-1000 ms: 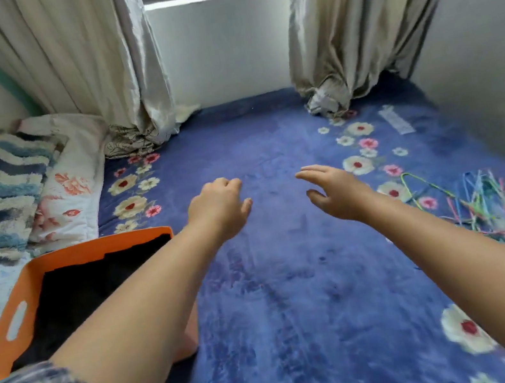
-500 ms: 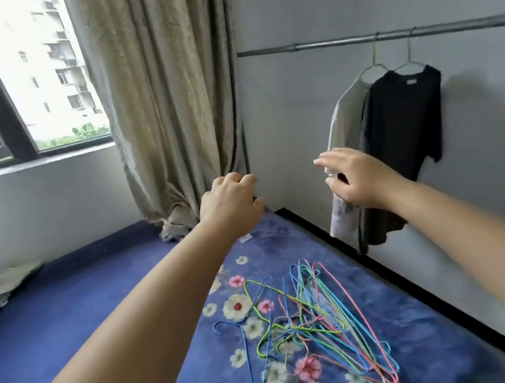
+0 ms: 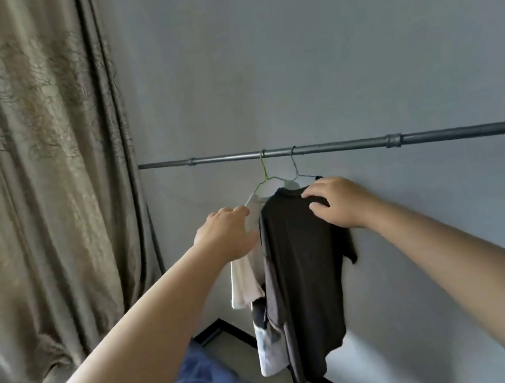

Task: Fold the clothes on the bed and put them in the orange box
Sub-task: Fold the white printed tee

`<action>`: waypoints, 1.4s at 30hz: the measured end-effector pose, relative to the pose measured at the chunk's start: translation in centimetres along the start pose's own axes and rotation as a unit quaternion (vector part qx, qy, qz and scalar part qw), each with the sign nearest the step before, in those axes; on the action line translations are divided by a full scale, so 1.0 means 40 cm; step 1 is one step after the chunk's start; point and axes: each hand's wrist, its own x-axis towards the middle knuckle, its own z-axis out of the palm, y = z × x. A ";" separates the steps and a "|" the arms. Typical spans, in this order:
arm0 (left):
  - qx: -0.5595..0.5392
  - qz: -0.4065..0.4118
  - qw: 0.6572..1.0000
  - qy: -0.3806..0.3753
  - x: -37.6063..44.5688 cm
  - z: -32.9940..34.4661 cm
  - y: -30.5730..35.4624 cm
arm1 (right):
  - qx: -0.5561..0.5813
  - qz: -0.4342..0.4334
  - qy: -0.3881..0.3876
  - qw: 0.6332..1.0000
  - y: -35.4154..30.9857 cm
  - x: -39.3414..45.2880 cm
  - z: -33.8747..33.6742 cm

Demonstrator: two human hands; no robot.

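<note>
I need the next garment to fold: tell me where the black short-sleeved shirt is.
In the head view, the black short-sleeved shirt hangs right of centre on a wire hanger from the grey metal rail, beside a white shirt, under the right hand.

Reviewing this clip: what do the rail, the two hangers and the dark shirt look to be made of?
Rail: grey metal pipe, dull sheen, a threaded-looking coupling. Green hanger and grey hanger: thin wire, probably coated. Black shirt: soft matte knit, likely cotton, hanging limp. The right hand rests on its shoulder.
</note>
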 end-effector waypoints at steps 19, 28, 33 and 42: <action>0.060 -0.164 0.985 0.008 0.715 0.163 0.092 | 0.256 0.138 -0.100 0.952 0.520 0.636 0.234; 0.011 -0.203 0.977 -0.057 0.918 0.278 0.003 | 0.575 0.331 -0.098 0.741 0.526 0.741 0.386; -0.071 -0.226 0.967 -0.089 0.989 0.350 -0.059 | 0.703 0.356 -0.101 0.608 0.507 0.764 0.441; -0.267 -0.187 0.943 -0.065 1.026 0.428 -0.079 | 0.603 0.366 -0.074 0.705 0.497 0.781 0.470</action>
